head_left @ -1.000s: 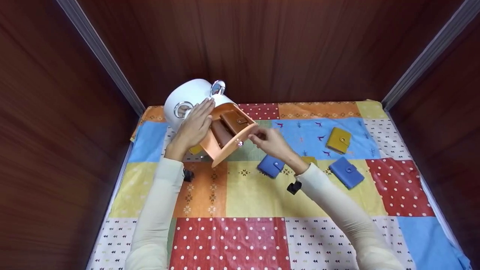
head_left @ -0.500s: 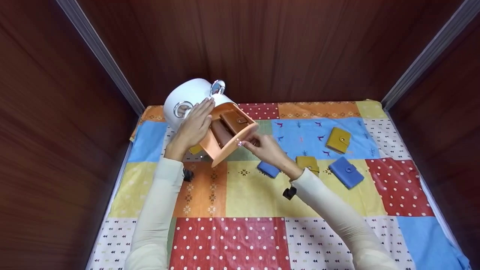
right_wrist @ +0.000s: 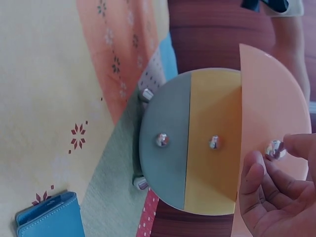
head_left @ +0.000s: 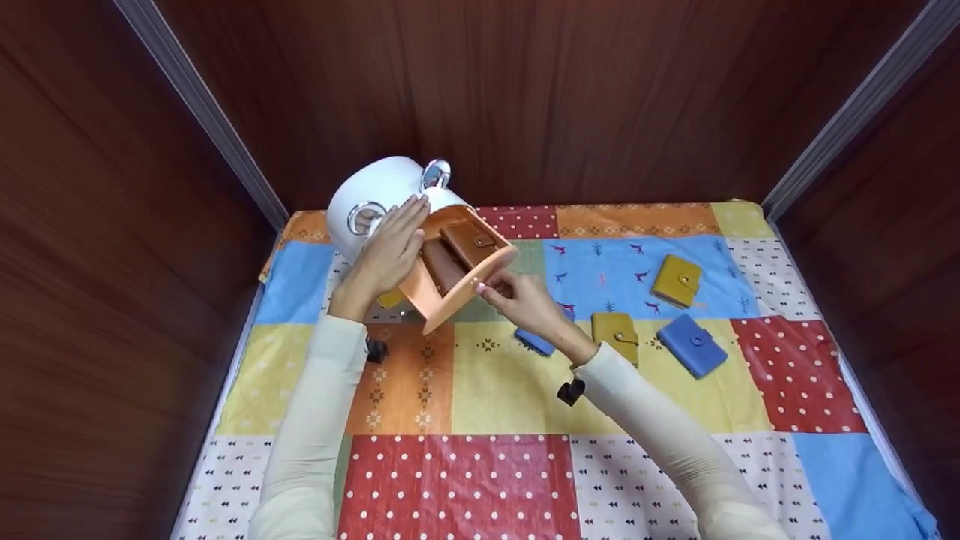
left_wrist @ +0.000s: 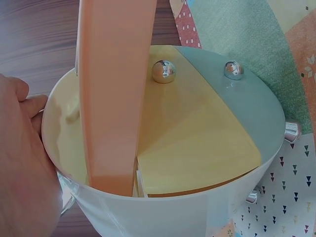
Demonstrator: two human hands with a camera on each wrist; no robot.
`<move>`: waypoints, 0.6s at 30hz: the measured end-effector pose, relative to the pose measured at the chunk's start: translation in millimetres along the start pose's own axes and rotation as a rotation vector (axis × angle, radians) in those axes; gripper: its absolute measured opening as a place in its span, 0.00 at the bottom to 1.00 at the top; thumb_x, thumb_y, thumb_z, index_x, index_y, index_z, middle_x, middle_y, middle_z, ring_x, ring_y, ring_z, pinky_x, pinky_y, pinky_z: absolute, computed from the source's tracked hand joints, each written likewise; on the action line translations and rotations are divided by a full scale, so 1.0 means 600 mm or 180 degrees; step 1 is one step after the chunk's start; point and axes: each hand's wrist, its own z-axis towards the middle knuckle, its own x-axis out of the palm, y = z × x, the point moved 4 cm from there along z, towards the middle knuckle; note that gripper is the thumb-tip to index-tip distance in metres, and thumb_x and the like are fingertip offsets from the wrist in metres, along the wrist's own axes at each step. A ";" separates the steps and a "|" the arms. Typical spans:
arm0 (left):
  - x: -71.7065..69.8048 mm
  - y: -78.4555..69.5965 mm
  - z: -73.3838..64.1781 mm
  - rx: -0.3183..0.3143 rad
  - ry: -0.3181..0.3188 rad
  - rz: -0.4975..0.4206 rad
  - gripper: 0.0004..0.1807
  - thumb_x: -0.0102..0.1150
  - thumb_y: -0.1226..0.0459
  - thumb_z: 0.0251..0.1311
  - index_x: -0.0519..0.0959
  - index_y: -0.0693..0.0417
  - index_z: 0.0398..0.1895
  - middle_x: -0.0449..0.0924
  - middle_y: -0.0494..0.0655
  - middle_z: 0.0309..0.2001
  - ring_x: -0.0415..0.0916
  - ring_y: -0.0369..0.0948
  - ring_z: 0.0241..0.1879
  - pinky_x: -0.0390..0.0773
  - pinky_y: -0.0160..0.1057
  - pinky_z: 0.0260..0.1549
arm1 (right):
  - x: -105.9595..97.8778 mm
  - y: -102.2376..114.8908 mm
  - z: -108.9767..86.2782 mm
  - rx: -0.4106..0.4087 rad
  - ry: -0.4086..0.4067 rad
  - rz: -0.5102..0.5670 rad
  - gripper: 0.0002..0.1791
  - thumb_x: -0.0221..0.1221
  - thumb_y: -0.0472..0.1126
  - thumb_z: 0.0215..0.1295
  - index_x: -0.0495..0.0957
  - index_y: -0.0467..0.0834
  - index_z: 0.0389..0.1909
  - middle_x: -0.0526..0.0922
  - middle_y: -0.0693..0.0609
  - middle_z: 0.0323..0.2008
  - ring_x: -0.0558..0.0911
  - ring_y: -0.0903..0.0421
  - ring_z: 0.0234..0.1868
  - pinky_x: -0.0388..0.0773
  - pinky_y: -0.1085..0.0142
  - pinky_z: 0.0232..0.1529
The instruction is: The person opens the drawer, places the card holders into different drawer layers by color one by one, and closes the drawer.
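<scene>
A white, rounded drawer cabinet (head_left: 375, 187) with chrome rings and knobs stands at the back left. Its top orange drawer (head_left: 424, 298) is pulled out and holds two brown snap wallets, one (head_left: 466, 241) overlapping the other (head_left: 442, 264). My left hand (head_left: 388, 251) lies with straight fingers on top of the cabinet. My right hand (head_left: 525, 300) is at the drawer's front, thumb and fingers pinching its small chrome knob (right_wrist: 275, 149). Below it, the yellow drawer (right_wrist: 212, 173) and grey-green drawer (right_wrist: 165, 173) are pushed in.
On the patchwork tablecloth (head_left: 510, 390) to the right lie two mustard wallets, one farther back (head_left: 676, 280) and one nearer (head_left: 615, 336), and a blue wallet (head_left: 693, 345). Another blue wallet (head_left: 534, 341) sits partly under my right forearm. Dark wood walls (head_left: 525, 97) enclose the table.
My right hand has moved slightly left and down along the drawer front, from its right edge to the knob. The left hand and drawer stay in place.
</scene>
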 end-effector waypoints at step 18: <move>0.000 0.000 0.000 -0.0055 0.0002 -0.0001 0.26 0.27 0.57 0.71 0.51 0.51 0.70 0.45 0.42 0.71 0.38 0.40 0.70 0.37 0.40 0.67 | 0.010 0.000 0.002 0.0046 -0.0090 0.0078 0.15 0.56 0.55 0.61 0.79 0.47 0.32 0.80 0.52 0.22 0.75 0.60 0.19 0.72 0.67 0.16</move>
